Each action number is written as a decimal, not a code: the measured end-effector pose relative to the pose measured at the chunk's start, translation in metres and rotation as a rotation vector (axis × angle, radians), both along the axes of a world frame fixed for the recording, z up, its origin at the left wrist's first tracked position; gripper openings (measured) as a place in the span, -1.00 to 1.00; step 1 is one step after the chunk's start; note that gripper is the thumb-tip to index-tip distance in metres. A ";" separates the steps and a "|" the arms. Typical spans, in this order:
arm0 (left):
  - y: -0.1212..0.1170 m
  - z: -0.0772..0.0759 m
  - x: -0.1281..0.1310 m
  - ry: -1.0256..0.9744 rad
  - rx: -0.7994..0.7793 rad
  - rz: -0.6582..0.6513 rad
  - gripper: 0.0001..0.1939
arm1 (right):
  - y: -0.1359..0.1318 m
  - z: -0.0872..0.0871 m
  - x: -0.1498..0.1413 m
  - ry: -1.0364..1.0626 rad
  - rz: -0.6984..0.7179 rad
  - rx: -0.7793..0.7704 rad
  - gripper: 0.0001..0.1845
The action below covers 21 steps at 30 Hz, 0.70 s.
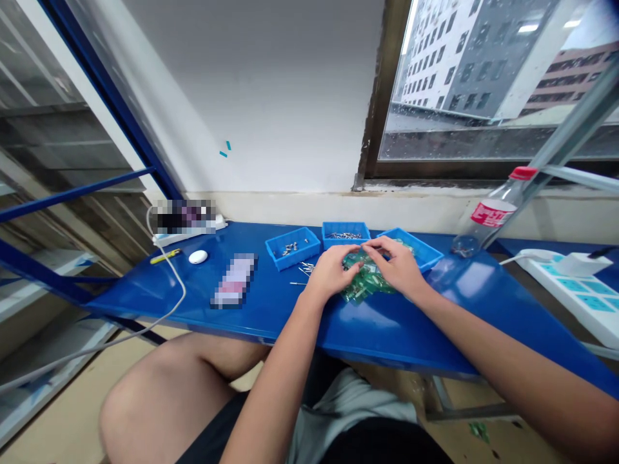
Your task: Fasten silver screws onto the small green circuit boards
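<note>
My left hand and my right hand meet at the fingertips, over a pile of small green see-through pieces on the blue table. The fingers of both hands are bent inward and closed; whatever lies between the tips is too small or hidden to name. Beside my left hand lie several thin metal pins. Just beyond the hands stand a left blue bin with a few small metal parts, a middle blue bin with many metal pieces, and a right blue bin with green pieces, partly covered by my right hand.
A blurred-out phone-like rectangle, a round white object and a yellow tool lie on the left. A white cable crosses the table edge. At right stand a plastic bottle and a white power strip.
</note>
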<state>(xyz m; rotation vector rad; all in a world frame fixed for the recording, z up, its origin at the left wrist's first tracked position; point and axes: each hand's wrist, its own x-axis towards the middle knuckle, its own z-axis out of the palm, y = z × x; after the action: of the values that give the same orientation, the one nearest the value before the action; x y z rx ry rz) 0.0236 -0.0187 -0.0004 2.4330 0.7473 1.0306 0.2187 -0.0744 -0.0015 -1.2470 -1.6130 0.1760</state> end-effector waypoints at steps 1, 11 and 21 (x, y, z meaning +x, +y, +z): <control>0.000 0.000 0.000 -0.003 -0.030 -0.009 -0.59 | -0.001 0.001 -0.001 0.058 0.012 -0.015 -0.72; 0.005 -0.001 0.003 -0.237 -0.227 -0.022 -0.61 | 0.006 -0.005 0.001 0.534 0.222 -0.286 -0.45; 0.004 0.001 0.000 -0.108 0.160 -0.077 -0.62 | 0.001 0.004 0.001 0.661 0.168 -0.351 -0.47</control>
<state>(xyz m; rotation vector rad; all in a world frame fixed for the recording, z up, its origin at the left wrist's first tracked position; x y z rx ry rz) 0.0236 -0.0144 0.0004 2.4934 0.5498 1.2225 0.2194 -0.0732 0.0022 -1.1406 -1.1246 0.9113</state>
